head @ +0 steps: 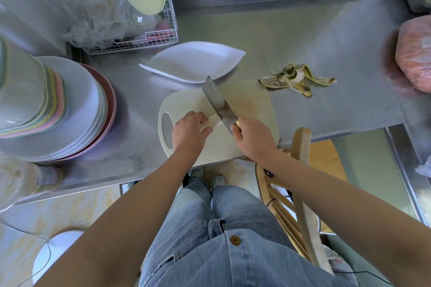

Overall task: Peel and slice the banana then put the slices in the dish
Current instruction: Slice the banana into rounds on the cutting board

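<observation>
My left hand [190, 129] curls over the peeled banana [213, 121], pinning it to the cutting board [251, 100]. My right hand [253, 137] grips the knife [218, 102], its blade across the banana's bare end just beside my left fingers. Bare board lies right of the blade, and the white dish [193, 63] sits just behind the board.
</observation>
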Available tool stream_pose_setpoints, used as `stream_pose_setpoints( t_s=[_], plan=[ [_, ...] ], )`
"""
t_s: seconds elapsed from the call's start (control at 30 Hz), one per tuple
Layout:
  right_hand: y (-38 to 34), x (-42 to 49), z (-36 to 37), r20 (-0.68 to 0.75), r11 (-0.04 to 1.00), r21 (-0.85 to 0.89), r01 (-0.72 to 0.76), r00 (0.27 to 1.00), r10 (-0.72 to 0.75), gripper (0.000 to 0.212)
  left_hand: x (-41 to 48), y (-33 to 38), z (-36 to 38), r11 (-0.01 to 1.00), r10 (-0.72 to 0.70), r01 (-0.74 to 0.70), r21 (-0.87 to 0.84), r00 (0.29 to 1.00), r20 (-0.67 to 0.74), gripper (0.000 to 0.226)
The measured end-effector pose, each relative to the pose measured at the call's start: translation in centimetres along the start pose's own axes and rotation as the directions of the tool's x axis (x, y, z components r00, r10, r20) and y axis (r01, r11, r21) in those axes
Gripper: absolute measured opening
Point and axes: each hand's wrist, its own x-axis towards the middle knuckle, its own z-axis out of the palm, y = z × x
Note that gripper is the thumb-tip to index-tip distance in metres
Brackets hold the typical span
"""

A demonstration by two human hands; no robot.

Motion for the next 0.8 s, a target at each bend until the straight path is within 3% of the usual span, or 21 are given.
stream_pose_setpoints(
  t_s=[0.8],
  plan=[
    [-0.4, -0.1, 1.2, 0.094, 1.000, -0.007, -0.028, 0.995, 0.028, 0.028, 0.0, 0.1, -0.1, 1.000, -0.011, 0.011, 0.009, 1.000, 0.000, 0.025]
  ],
)
